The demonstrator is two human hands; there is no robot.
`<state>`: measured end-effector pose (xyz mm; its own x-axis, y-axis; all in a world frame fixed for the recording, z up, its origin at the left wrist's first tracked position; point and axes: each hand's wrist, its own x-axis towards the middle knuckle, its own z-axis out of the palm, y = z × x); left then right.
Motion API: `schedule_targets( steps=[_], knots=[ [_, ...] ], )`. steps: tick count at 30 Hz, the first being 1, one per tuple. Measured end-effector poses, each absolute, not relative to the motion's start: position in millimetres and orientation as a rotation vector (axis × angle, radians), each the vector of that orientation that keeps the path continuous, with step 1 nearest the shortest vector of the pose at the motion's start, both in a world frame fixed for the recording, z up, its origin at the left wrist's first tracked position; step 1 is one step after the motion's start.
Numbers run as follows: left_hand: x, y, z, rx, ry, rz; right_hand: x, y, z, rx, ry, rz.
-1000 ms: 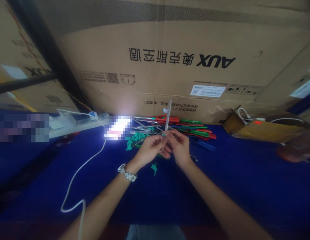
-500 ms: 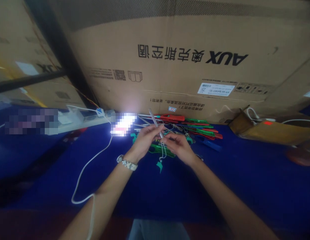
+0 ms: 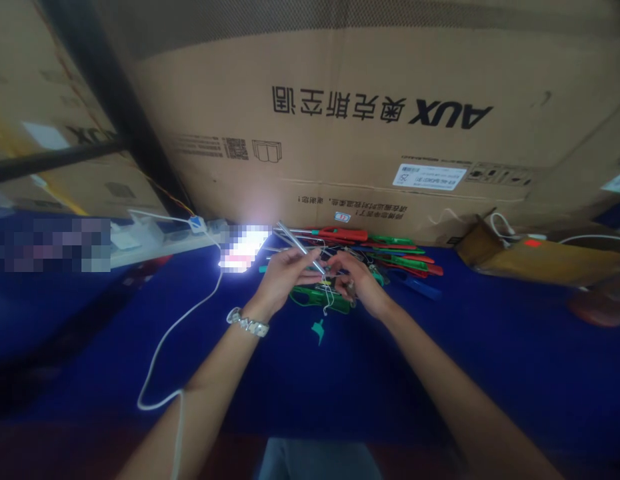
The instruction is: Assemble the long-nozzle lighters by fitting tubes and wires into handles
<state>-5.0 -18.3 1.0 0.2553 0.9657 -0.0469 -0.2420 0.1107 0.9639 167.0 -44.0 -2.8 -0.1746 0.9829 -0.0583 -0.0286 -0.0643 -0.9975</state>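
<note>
The metal tube (image 3: 299, 246) slants above the worktop (image 3: 290, 380), and the left hand (image 3: 280, 280) pinches it between thumb and fingers. The right hand (image 3: 363, 283) has its fingers curled beside the tube's near end; whether it pinches anything, I cannot tell. Thin white wires (image 3: 327, 301) hang at that same end of the tube. Nearer the person than the tube lies a small green piece (image 3: 318, 330), and a green casing (image 3: 320, 298) sits just below the tube's near end. Right of the tube, beyond the right hand, are red-and-green lighters (image 3: 413, 265).
</note>
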Motion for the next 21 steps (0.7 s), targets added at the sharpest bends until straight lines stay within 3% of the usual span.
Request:
schedule_targets(
  steps=[8,15,21],
  knots=[
    [-5,-17,3,0.981,0.945,1.180,158,-23,-10,-1.210,-1.360,1.279],
    [-7,-13,1,0.900,1.009,1.285,161,-58,-14,-1.256,-1.740,0.243],
    [-6,-12,-1,0.875,0.996,1.325,147,-72,-16,-1.507,-2.001,-0.002]
  ],
)
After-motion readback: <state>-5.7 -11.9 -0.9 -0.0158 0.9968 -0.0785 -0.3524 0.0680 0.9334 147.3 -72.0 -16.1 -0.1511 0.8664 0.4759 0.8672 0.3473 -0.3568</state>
